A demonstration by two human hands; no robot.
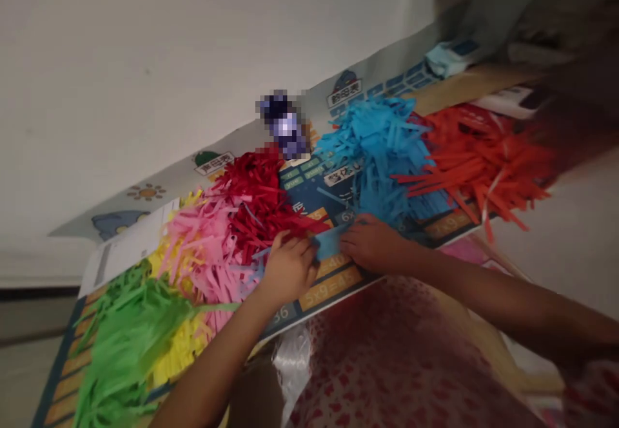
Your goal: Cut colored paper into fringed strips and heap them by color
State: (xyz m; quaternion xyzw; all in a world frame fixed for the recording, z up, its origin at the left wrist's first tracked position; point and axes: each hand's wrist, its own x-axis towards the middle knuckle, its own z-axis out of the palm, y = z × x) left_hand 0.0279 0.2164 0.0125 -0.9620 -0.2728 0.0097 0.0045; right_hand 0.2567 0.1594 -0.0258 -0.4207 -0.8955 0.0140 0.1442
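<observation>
Overhead, a pale wall borders the printed tabletop.

Printed tabletop under heaps of shredded paper, seen at a slant.
Sums such as "5x9=45" and Chinese lettering show on the tabletop. With the blue heap as landmark, the orange-red heap meets its right side, a white-and-dark object lying beyond. Left of the blue heap come a blurred-out dark blue item, the deep red heap, the pink strips touching it, yellow strips partly under the pink, then the green heap, farthest left of these heaps. A white sheet lies left of the blue heap, behind the green. Well right of and behind the blue heap sits a pale blue packet, its details unclear.
</observation>
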